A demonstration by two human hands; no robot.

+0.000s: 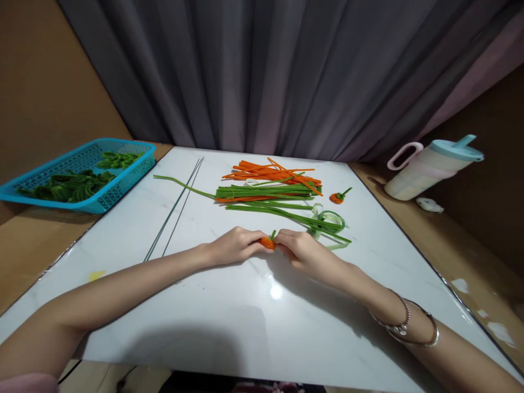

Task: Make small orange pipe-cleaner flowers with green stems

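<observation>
A small ribbed orange pumpkin [268, 242], made of fuzzy pipe cleaner with a short green stem, is pinched between the thumb and fingers of my left hand [235, 245]. From the other side, the closed fingertips of my right hand [305, 252] press against the pumpkin near the base of its stem; what exactly they pinch is partly hidden. A second orange pumpkin [337, 198] with a green stem lies beyond my right hand. Behind both hands are green pipe cleaners [266, 192] in a bundle, with orange pipe cleaners [270, 172] farther back.
Thin dark wires [176, 207] lie to the left on the white table [196, 327]. At far left, a blue basket [102, 199] holds green coiled pieces. Coiled pale green ribbon [333, 218] sits by the bundle. A tumbler [428, 169] with a handle stands at right.
</observation>
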